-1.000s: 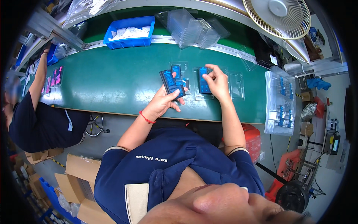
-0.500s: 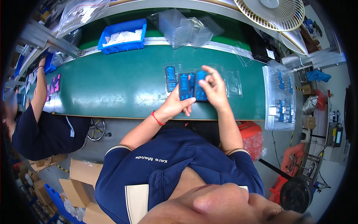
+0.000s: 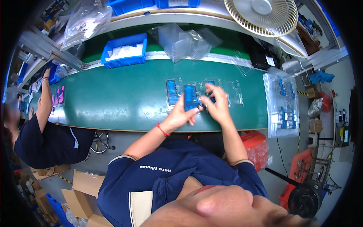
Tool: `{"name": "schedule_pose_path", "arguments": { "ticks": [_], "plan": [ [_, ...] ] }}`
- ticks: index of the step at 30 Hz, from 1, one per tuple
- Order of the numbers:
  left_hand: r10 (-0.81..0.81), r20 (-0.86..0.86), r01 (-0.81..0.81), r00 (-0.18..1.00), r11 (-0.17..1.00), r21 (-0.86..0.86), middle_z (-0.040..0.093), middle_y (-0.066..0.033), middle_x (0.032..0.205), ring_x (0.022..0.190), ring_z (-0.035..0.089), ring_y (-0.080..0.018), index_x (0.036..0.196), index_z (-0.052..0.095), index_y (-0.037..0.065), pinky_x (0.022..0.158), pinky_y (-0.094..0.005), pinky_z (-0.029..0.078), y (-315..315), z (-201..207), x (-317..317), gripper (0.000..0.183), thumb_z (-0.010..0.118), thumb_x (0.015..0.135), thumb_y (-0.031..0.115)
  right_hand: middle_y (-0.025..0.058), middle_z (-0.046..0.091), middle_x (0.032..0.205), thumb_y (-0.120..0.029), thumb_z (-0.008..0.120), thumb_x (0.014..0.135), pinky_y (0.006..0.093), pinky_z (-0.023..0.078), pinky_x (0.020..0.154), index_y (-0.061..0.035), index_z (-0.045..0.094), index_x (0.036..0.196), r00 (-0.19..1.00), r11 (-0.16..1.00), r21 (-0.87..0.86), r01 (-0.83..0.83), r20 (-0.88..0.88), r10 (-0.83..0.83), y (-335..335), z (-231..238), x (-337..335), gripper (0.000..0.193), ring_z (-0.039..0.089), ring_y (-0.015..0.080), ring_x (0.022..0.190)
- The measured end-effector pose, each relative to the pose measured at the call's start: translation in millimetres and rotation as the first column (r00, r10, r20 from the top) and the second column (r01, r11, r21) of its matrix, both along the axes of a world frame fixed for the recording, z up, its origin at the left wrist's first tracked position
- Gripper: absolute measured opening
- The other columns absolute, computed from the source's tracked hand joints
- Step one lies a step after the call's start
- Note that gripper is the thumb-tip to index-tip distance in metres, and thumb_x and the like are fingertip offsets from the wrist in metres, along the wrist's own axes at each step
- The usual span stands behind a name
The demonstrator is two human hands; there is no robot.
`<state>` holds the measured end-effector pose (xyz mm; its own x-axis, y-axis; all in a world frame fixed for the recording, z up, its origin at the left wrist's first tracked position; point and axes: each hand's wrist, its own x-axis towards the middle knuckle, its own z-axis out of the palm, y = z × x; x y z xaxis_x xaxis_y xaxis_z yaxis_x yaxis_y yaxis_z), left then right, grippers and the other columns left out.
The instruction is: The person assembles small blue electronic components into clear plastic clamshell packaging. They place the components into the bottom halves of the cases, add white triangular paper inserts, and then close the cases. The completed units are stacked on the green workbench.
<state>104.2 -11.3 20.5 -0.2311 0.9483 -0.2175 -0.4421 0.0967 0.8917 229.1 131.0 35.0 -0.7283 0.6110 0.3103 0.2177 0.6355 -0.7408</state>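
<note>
Bright, cool-white light fills the workspace, leaving a broad pale glare on the left half of the glossy green tabletop [image 3: 128,108]; the dark green strip [image 3: 230,45] behind it lies in shadow, the right hand [image 3: 218,104] looks slightly motion-blurred, and fisheye distortion bows the tabletop's long edges toward black corners
</note>
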Motion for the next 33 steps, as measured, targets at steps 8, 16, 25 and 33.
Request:
{"name": "schedule_pose_path", "arguments": {
  "ticks": [8,16,25,33],
  "plan": [
    [0.18,-0.87,-0.068,0.459,0.984,0.167,0.058,-0.0218,0.118,0.095,0.059,-0.03,0.153,0.013,0.019,0.077,-0.041,0.048,18.9,13.6,10.7,0.088,0.07,0.085,0.024,0.0042,0.06,0.085,-0.004,0.067,0.085,0.026,0.046,0.067,-0.002,0.059,0.1,0.932,0.895,-0.376,0.238,-0.17,-0.319,65.6,-1.4,51.0,0.017,0.055,0.0091,0.077],
    [-0.045,-0.995,-0.2,-0.085,0.979,-0.027,0.027,-0.0291,0.148,0.14,0.018,-0.0489,0.144,0.041,0.017,0.104,-0.0724,0.013,20.5,-6.1,4.8,0.075,0.057,0.084,0.06,0.011,0.053,0.108,-0.014,0.076,0.072,0.0406,0.037,0.092,-0.01,0.063,0.104,0.916,0.929,0.068,0.364,0.154,-0.37,69.1,-32.0,65.7,0.035,0.052,0.0289,0.105],
    [-0.087,-0.984,-0.242,-0.154,0.969,-0.047,0.028,-0.0244,0.149,0.141,0.02,-0.0425,0.14,0.048,0.02,0.108,-0.0678,0.012,-34.6,-5.9,-62.6,0.07,0.063,0.081,0.056,0.02,0.049,0.109,-0.028,0.073,0.076,0.0464,0.038,0.089,-0.0039,0.059,0.114,0.944,0.913,0.278,0.297,0.06,-0.325,-16.7,-29.4,-8.9,0.047,0.047,0.0361,0.102],
    [0.232,-0.965,-0.193,-0.125,0.948,0.253,0.049,-0.0251,0.134,0.126,0.043,-0.0435,0.126,0.056,0.005,0.106,-0.0502,0.034,-60.1,23.4,-167.7,0.054,0.072,0.081,0.031,0.0204,0.049,0.116,-0.036,0.066,0.084,0.0453,0.037,0.091,-0.0025,0.056,0.12,0.947,0.921,0.305,0.243,0.13,-0.293,-38.2,-27.0,-26.1,0.051,0.047,0.0351,0.106]
  ]
}}
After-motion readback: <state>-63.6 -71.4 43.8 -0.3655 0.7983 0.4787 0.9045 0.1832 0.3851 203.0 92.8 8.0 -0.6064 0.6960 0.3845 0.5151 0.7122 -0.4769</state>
